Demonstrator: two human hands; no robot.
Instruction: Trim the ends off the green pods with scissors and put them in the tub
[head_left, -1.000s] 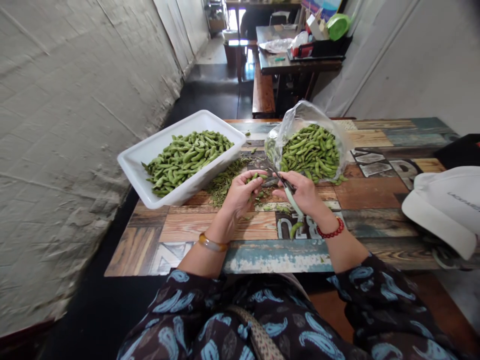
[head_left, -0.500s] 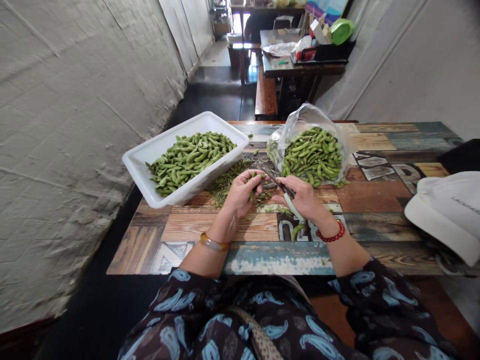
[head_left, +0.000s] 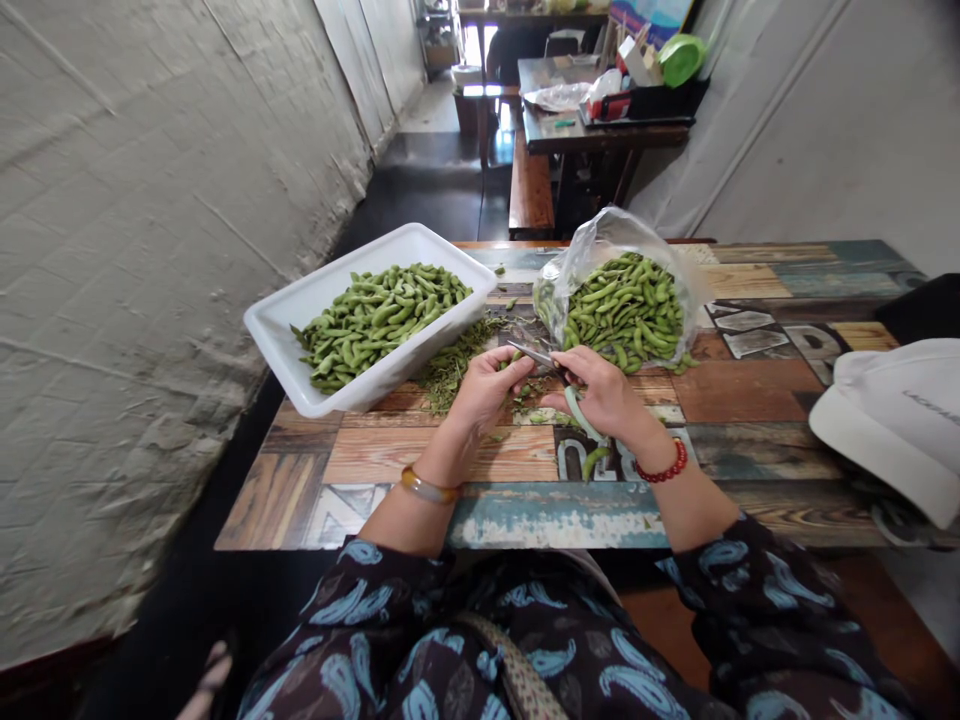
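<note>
Working over the patchwork table (head_left: 435, 450), seeing pods (head_left: 382, 322) heaped in the white tub (head_left: 405, 377) and clear bag (head_left: 600, 232); curling the right hand (head_left: 604, 390) around scissors (head_left: 577, 412), pinching a pod (head_left: 505, 365) in the left hand (head_left: 478, 392). Apparently trimming ends, needing fingertips clear of the blades for snipping.

We can make out only part of 1 small green bean pod (head_left: 511, 363), as the fingers of the left hand (head_left: 484, 392) cover the rest. The right hand (head_left: 606, 398) hides some of the pale-green-handled metal scissors (head_left: 534, 354). The right edge cuts off 1 white fabric cap (head_left: 889, 415), its dark lettering, and 1 black object (head_left: 926, 308) we cannot identify. The bottom edge crops 1 foot (head_left: 211, 675); the far background looks too blurred for us to read.
</note>
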